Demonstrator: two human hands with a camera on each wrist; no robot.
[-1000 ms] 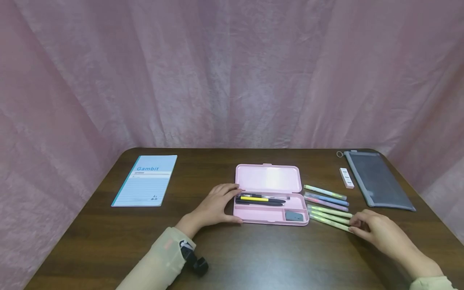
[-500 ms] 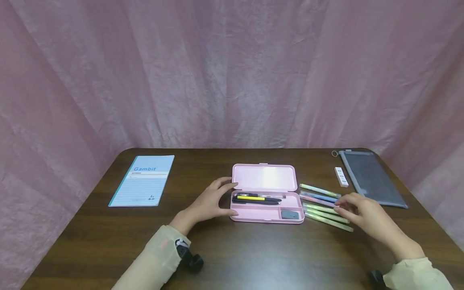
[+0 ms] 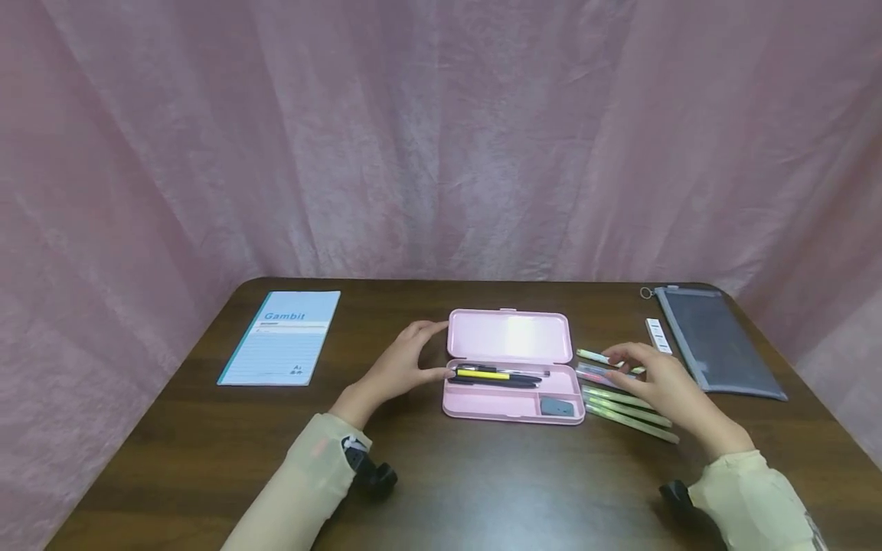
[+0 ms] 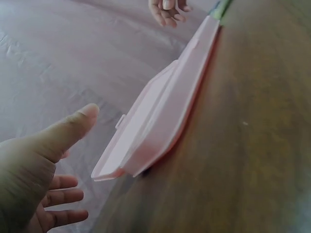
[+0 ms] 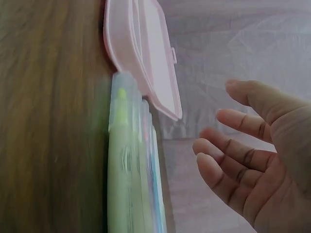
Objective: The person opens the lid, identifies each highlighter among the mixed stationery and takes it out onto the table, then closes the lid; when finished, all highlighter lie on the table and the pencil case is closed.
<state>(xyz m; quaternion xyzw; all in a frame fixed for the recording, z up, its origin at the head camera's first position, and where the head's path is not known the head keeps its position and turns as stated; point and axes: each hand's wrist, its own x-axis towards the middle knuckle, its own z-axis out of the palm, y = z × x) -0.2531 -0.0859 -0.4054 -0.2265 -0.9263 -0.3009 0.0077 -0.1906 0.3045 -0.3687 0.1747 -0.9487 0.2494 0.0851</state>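
Note:
An open pink pencil case (image 3: pixel 482 410) lies mid-table, with its lid folded back. Inside are several pens (image 3: pixel 492 376), one with a yellow stripe, and a grey block (image 3: pixel 556 406). At its left edge is my left hand (image 3: pixel 393 376), thumb and fingers spread; the left wrist view shows a gap between thumb and case. My right hand (image 3: pixel 664 390) hovers over the pens right of the case, fingers loosely bent and holding nothing in the right wrist view. Below it lie green highlighters (image 3: pixel 632 425). Blue and pink pens (image 3: pixel 591 372) and a further pale pen (image 3: pixel 591 356) are partly hidden by the hand.
A blue-white notebook (image 3: pixel 281 337) lies at the left. On the right are a grey zip pouch (image 3: pixel 723 344) and a small white strip with dark marks (image 3: pixel 658 335), partly behind the right hand. A pink curtain (image 3: pixel 434 153) hangs behind the table (image 3: pixel 413 490).
My right hand has moved left and farther back, from the right ends of the green highlighters to above the upper pens. My left hand has shifted slightly back along the case's edge.

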